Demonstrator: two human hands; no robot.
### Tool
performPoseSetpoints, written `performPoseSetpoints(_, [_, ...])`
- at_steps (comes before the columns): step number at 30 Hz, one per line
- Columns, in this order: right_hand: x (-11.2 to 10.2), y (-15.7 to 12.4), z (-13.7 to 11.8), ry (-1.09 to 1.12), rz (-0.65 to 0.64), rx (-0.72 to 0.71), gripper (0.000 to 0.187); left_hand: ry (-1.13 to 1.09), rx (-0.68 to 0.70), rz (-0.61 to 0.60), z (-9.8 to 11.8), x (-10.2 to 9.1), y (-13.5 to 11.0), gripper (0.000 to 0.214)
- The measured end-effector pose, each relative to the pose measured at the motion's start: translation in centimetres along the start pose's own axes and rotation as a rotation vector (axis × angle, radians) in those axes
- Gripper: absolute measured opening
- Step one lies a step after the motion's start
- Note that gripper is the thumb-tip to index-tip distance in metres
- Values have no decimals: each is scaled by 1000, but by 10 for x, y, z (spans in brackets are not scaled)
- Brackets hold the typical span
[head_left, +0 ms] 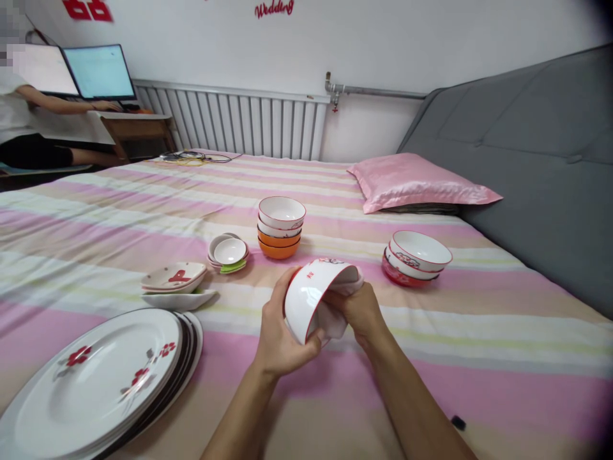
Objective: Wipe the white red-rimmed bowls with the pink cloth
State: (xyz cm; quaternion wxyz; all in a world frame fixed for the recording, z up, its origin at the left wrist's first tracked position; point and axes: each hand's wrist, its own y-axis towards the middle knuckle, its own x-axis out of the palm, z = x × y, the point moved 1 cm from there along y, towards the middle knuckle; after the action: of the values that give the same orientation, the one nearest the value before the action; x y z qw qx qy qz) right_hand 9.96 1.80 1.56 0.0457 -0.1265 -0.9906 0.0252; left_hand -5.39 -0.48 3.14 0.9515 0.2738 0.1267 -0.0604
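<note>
On the striped bed: one stack of plates, four stacked bowls, two more bowls. Above it, the left hand grips closed around one white bowl; the right hand presses a cloth inside.

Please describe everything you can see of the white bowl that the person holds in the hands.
The white glossy bowl with a thin red rim looks ceramic, with small red marks on its outer wall. It is tilted on its side above the striped bedsheet, apart from it, its opening towards the right hand. The left hand grips its wall; the right hand presses a white cloth into it.
</note>
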Motion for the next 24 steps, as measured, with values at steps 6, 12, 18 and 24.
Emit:
performPoseSetpoints(6, [-12, 4, -3, -285, 43, -103, 25, -6, -86, -78, -1, -2, 1, 78])
performPoseSetpoints(12, [-22, 3, -14, -509, 32, -229, 22, -43, -157, -195, -2, -3, 2, 75])
performPoseSetpoints(18, [-26, 0, -20, -661, -42, -368, 25, -85, -249, -293, -4, -4, 3, 71])
performPoseSetpoints(24, [-25, -6, -28, -864, -109, -470, 23, -105, -335, -386, -5, -2, 2, 67])
